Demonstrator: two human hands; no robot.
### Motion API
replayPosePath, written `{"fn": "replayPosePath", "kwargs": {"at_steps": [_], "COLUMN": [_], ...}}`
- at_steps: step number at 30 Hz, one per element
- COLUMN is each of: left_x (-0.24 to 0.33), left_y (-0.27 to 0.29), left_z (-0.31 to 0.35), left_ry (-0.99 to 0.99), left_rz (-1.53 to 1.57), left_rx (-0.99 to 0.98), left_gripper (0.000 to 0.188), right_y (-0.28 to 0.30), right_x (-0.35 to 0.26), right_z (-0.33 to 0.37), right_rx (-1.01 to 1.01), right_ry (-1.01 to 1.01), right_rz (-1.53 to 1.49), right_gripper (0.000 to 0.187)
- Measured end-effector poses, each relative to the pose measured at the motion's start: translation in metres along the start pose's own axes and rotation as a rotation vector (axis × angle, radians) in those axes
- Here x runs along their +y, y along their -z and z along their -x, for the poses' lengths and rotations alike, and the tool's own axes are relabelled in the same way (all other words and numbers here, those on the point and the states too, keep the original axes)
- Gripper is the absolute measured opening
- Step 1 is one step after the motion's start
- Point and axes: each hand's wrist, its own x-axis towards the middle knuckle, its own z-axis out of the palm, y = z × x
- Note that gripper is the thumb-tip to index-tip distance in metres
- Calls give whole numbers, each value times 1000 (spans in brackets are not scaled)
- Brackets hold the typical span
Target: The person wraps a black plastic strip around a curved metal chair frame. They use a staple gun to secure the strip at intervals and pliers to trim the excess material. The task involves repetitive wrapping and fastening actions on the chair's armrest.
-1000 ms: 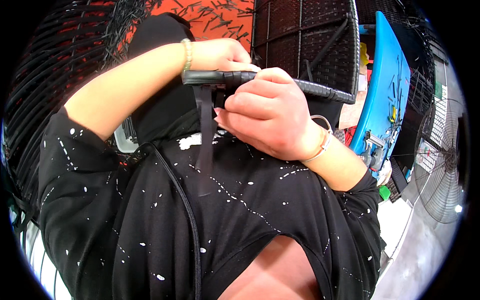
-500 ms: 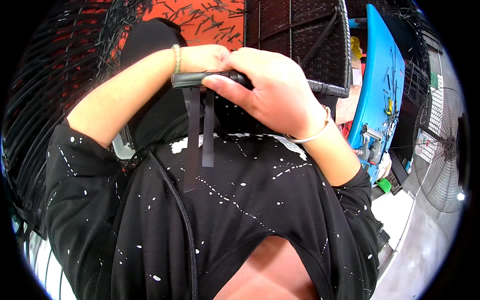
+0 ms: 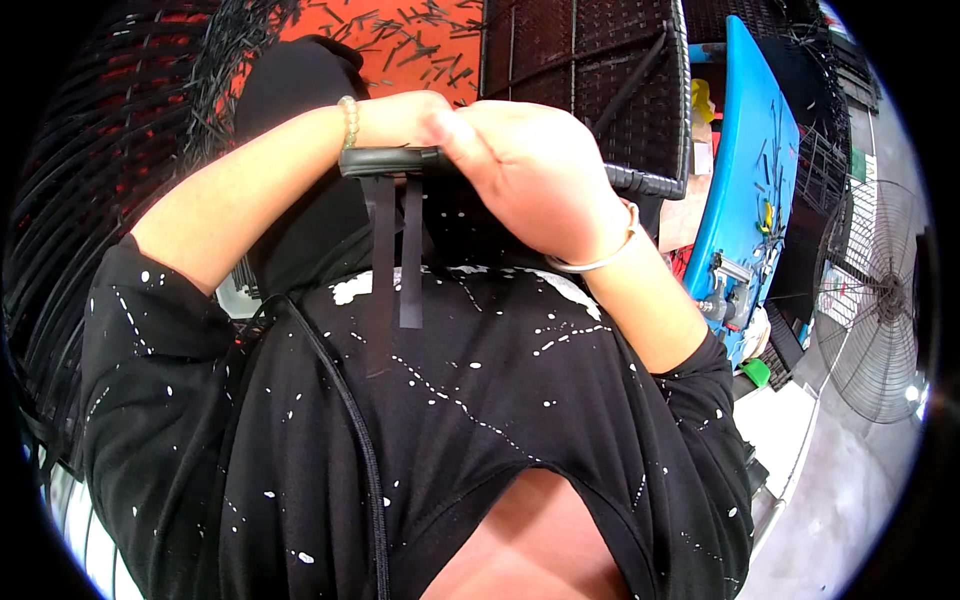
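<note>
Beyond the shirt front, the right hand [image 3: 545,170] meets the left hand [image 3: 400,115] at a black bar [image 3: 385,162]

The bar lies crosswise to the body, its long axis running left to right. Its left end sits just below the left wrist, and its right part reaches the near corner of a black woven panel [image 3: 630,75]. The right hand covers the bar's middle and is the nearer of the two to the torso; the left hand is on the bar's far side. The right thumb overlaps the left hand's edge in this view, though contact is uncertain. Both sets of fingers bend out of sight, so I cannot tell how far either hand is closed, or on what. Two flat black strips [image 3: 411,265] hang from the bar's left part, close together, below both hands
</note>
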Motion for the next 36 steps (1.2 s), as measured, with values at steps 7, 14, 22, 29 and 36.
{"fn": "replayPosePath", "kwargs": {"at_steps": [7,14,22,29,36], "left_x": [-4,4,-12,-12,3], "left_y": [-5,5,-13,-15,-10], "left_z": [-18,-14,-21,-22,-22], "left_ry": [-58,7,-284,-123,-80], "left_rz": [33,-39,72,172,388], "left_rx": [-67,-64,83,-83,-93], "left_gripper": [26,24,23,40,36], "right_y": [-1,-13,2,21,27], "right_x": [1,5,3,0,7], "right_z": [-1,-3,-5,5,-1], "right_rx": [-57,-4,-50,-33,-202], "right_ry": [-34,15,-51,-70,-32], "right_rz": [52,138,32,-68,-173], "right_gripper": [45,49,37,22,19]}}
